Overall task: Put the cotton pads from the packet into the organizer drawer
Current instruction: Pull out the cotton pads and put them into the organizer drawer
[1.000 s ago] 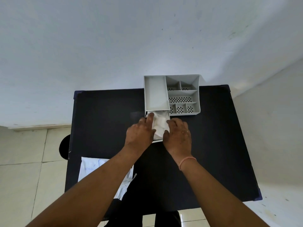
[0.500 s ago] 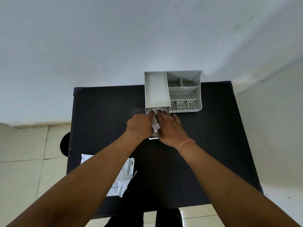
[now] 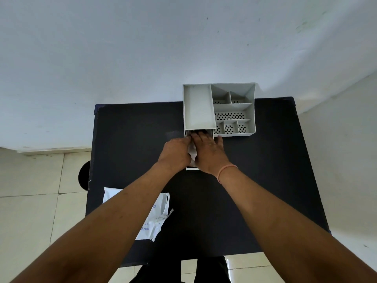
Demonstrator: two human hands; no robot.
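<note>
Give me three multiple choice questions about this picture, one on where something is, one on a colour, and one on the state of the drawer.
1. Where does the packet lie?
A. on the table's near left part
B. inside the organizer
C. on the floor

2. What colour is the table?
A. white
B. black
C. green

3. How is the drawer?
A. pushed shut
B. lifted out
C. pulled open, both hands in it

Answers: A, it lies under the left forearm; B, the top is black; C, left hand and right hand press cotton pads into it below the organizer.

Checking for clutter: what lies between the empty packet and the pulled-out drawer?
Only bare black table, crossed by the left forearm, between packet and drawer, per head view.
</note>
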